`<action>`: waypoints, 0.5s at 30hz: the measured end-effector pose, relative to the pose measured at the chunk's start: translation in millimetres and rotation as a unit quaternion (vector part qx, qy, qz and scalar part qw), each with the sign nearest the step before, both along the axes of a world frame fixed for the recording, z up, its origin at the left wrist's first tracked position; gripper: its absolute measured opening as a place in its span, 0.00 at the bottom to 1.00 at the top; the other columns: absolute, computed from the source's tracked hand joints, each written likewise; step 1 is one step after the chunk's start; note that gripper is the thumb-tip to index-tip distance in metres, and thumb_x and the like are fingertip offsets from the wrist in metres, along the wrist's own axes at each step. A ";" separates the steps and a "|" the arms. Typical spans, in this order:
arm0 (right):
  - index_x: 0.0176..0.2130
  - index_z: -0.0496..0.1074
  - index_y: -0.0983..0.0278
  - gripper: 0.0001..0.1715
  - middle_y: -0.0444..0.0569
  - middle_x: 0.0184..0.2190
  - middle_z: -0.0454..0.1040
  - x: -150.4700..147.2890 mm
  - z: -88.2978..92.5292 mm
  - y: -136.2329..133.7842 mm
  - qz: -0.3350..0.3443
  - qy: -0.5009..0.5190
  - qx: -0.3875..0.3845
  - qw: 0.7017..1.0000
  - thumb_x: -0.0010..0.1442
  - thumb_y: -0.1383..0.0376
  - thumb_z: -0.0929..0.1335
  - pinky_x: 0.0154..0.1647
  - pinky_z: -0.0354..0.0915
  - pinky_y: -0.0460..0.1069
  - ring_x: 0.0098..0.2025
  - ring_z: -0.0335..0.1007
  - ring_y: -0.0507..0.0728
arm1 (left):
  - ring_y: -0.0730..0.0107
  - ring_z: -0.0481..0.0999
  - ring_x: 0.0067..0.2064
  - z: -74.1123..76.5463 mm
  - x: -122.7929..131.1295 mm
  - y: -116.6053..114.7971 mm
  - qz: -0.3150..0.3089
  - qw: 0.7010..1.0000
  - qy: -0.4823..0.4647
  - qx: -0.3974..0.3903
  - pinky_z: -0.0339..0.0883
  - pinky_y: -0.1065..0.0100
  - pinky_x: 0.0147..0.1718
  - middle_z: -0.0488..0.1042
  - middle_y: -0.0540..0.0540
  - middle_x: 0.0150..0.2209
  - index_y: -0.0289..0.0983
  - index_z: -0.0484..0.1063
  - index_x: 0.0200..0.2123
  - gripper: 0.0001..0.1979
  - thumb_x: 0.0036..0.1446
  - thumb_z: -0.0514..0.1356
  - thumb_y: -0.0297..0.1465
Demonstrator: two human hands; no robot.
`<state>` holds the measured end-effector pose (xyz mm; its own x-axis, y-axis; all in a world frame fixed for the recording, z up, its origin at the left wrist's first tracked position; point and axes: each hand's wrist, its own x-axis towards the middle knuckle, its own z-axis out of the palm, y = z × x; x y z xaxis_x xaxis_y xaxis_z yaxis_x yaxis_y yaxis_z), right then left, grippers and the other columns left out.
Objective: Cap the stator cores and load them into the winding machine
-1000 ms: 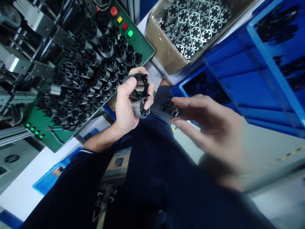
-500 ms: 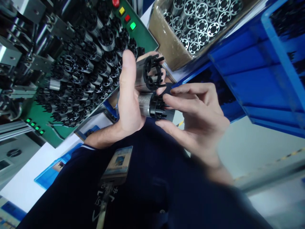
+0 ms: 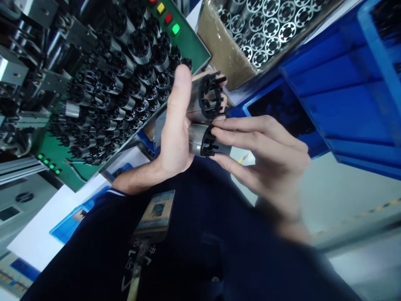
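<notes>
My left hand (image 3: pixel 177 129) is closed around two metal stator cores, one above the other, their black pronged plastic end pieces facing right. The upper core (image 3: pixel 194 98) shows its open, ringed end. Just below it, the lower core (image 3: pixel 196 138) lies nearly level in the palm. At its right end, my right hand (image 3: pixel 266 150) pinches the lower core's black end piece (image 3: pixel 209 144) between thumb and fingers. The fingertips cover part of the prongs, so I cannot tell how tightly that piece sits on the metal.
On the left, a green machine table (image 3: pixel 200 54) carries many similar cores below metal fixtures. A cardboard box (image 3: pixel 219 46) of bare metal cores stands at the top. Blue bins (image 3: pixel 316 96) with black parts are on the right. An ID badge (image 3: pixel 156 211) hangs on my chest.
Both hands and the cores have shifted slightly right in the view. My right fingers have closed in on the lower core's black end piece and now cover more of its prongs.
</notes>
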<state>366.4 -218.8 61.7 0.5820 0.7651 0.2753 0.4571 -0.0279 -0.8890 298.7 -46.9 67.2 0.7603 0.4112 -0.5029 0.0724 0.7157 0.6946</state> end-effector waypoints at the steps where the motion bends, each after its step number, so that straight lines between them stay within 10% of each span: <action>1: 0.70 0.86 0.45 0.31 0.49 0.63 0.88 0.2 -0.8 0.0 -0.001 -0.003 0.001 1.000 0.74 0.67 0.82 0.71 0.87 0.64 0.63 0.89 0.67 | 0.45 0.85 0.70 -0.5 0.3 0.3 -0.004 1.000 -0.004 -0.007 0.85 0.58 0.56 0.86 0.40 0.47 0.47 0.82 0.45 0.28 0.78 0.58 0.64; 7: 0.75 0.80 0.51 0.41 0.54 0.68 0.85 -13.3 -27.4 13.4 -0.034 -0.033 0.031 0.998 0.68 0.63 0.86 0.70 0.88 0.65 0.68 0.86 0.72 | 0.48 0.84 0.73 -0.1 1.2 -8.5 0.058 0.998 -0.001 -0.031 0.85 0.50 0.66 0.84 0.42 0.45 0.44 0.79 0.50 0.28 0.89 0.44 0.51; 15: 0.66 0.75 0.58 0.25 0.66 0.83 0.69 -19.6 -48.5 9.4 -0.044 -0.119 0.016 0.992 0.83 0.46 0.75 0.79 0.80 0.68 0.84 0.72 0.70 | 0.70 0.88 0.60 -18.5 -47.4 19.9 0.009 0.995 -0.037 0.093 0.85 0.67 0.60 0.88 0.59 0.60 0.57 0.85 0.53 0.11 0.77 0.70 0.31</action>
<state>346.9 -209.4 13.2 0.5625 0.7023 0.4364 0.6511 -0.0509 -0.7573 251.3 -27.0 48.7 0.7842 0.5054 -0.3599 0.0044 0.5754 0.8178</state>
